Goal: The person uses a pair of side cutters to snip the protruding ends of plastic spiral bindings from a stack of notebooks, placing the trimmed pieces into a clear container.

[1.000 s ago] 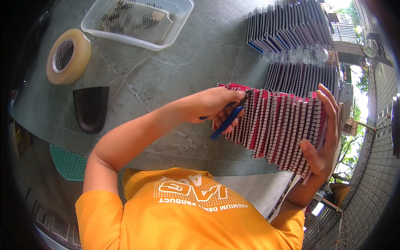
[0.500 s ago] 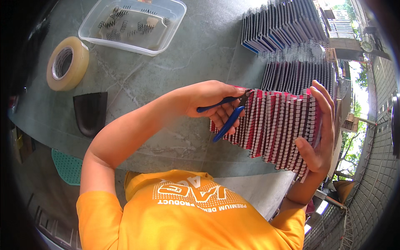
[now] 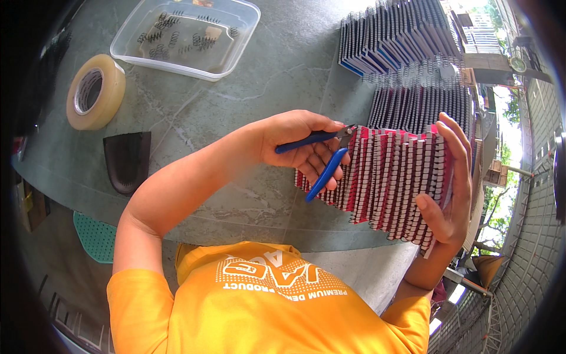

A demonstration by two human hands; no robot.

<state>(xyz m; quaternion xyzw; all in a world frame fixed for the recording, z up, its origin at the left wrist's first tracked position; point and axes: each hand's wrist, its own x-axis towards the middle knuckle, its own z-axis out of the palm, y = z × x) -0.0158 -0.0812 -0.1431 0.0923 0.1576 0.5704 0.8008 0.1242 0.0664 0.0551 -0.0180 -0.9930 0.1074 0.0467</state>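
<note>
My left hand (image 3: 290, 134) grips blue-handled wire cutters (image 3: 326, 175). The handles are spread apart, and the metal jaws touch the near-left upper end of a row of spiral-bound notebooks (image 3: 395, 177). These notebooks have pink-red covers and dark wire coils along pale edges, and are packed tightly side by side. At the row's right end, my right hand (image 3: 460, 197) braces the notebooks, fingers over the far edge and thumb against the coils. What the cutter tips have between them is too small to make out.
A clear plastic tub (image 3: 215, 76) with several black coil pieces stands at the far left. Nearby lie a roll of tape (image 3: 112, 91) and a black curved piece (image 3: 127, 162). More notebook stacks (image 3: 401, 35) stand at the far right on the grey-green table (image 3: 236, 112).
The cutter handles have spread slightly wider, and my left hand has shifted a little to the left. My right hand keeps its place on the notebooks.
</note>
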